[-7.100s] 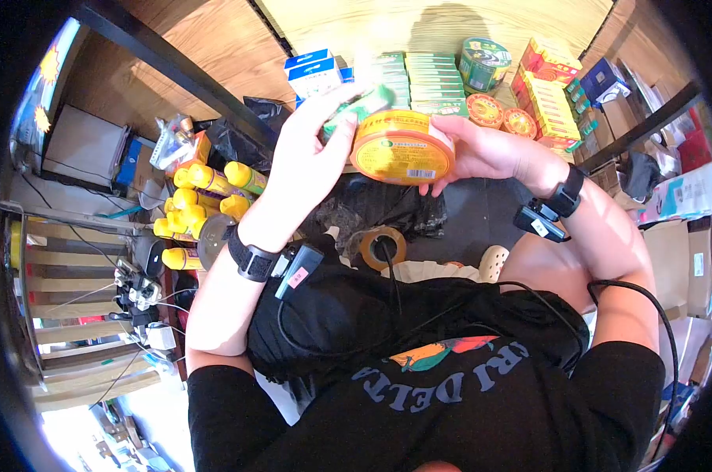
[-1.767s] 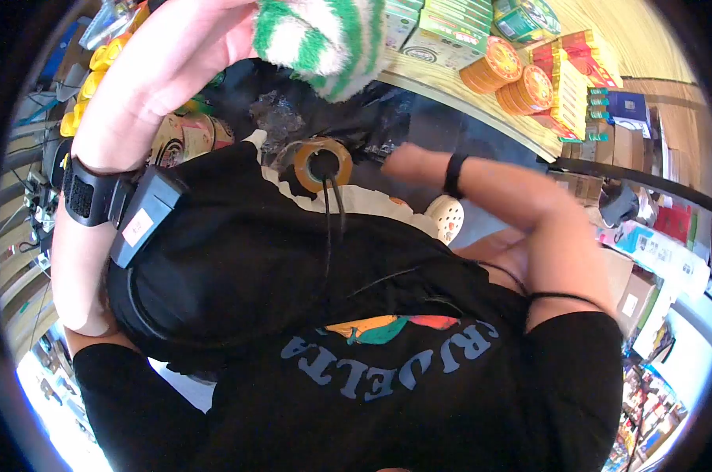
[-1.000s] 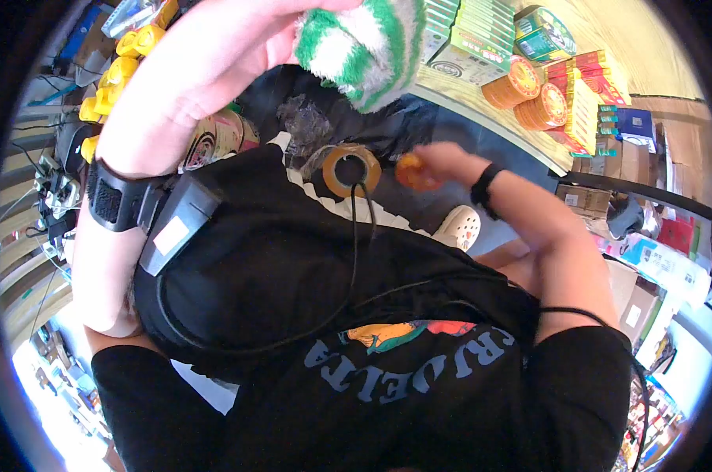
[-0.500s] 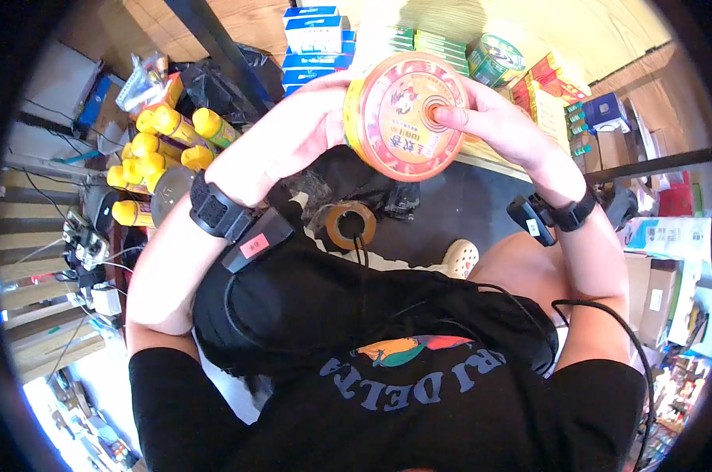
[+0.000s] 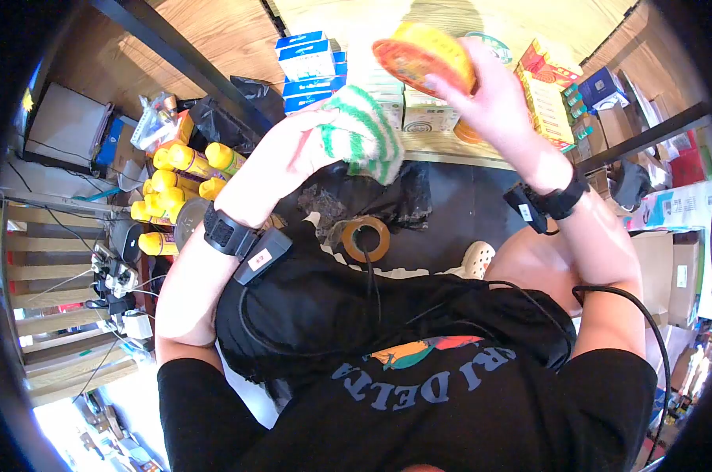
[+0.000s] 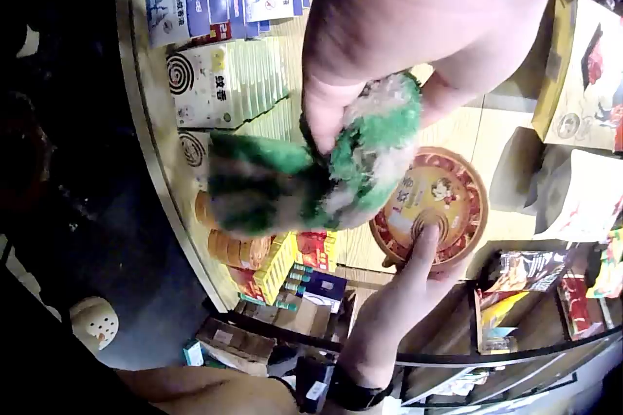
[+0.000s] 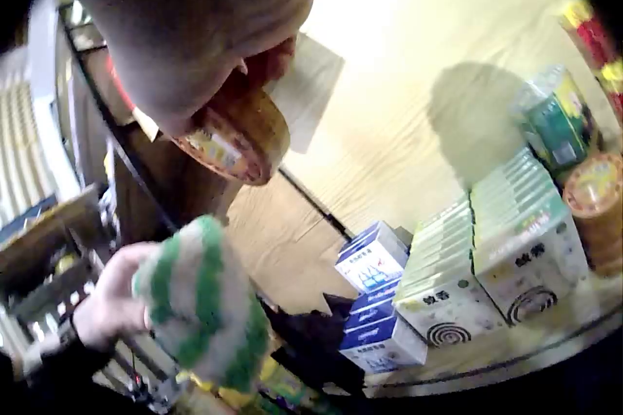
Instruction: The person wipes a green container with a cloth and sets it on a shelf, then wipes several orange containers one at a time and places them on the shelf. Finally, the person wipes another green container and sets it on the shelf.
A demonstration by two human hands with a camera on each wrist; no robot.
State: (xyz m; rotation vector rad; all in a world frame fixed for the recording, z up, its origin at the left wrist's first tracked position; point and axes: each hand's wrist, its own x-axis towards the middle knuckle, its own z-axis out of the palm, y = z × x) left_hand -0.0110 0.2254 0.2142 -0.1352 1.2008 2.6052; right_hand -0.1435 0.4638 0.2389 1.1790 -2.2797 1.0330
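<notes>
The left hand (image 5: pixel 297 149) grips a green-and-white striped fluffy cloth (image 5: pixel 364 134), which hangs from its fingers. In the left wrist view the cloth (image 6: pixel 360 157) is bunched under that hand (image 6: pixel 419 26). Up and to the right, the right hand (image 5: pixel 494 98) holds a round orange-and-yellow tin (image 5: pixel 427 59), tilted in the air above the shelf, thumb on its face. The left wrist view shows the tin's printed round face (image 6: pixel 433 203); the right wrist view shows its side (image 7: pixel 234 138). Cloth and tin are apart.
On the wooden shelf (image 5: pixel 450 147) stand blue boxes (image 5: pixel 307 67), green-white boxes (image 5: pixel 431 118), orange round tins (image 5: pixel 466 131) and red-yellow boxes (image 5: pixel 546 98). Yellow-capped bottles (image 5: pixel 167 189) stand at left. A tape roll (image 5: pixel 365 238) lies below; a black post (image 5: pixel 187 63) rises at left.
The right hand has lifted the tin up and tilted it away from the left hand. The cloth, hidden behind the tin half a second ago, now shows in the left hand.
</notes>
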